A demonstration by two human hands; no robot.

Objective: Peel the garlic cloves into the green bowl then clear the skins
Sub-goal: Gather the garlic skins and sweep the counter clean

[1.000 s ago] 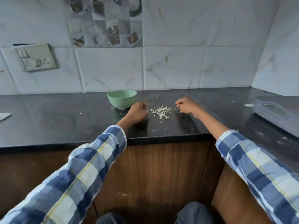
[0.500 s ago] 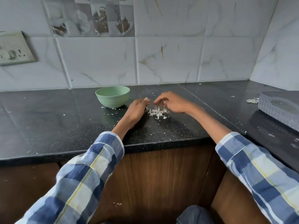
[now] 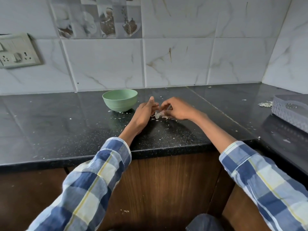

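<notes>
Two hands meet over one small heap of garlic skins [image 3: 159, 115] on the black counter [image 3: 66, 124]. The left hand [image 3: 144, 112] stands on edge just left of the heap, fingers fairly straight, thumb up. The right hand [image 3: 177, 108] curls over the heap from the other side, fingertips [image 3: 164, 107] drawn close together; whether they pinch any skin I cannot tell. One green bowl [image 3: 120, 100] stands just beyond the left hand; its inside is hidden. One grey basket [image 3: 293, 112] sits far right, a second skin scrap [image 3: 265, 104] beside it.
</notes>
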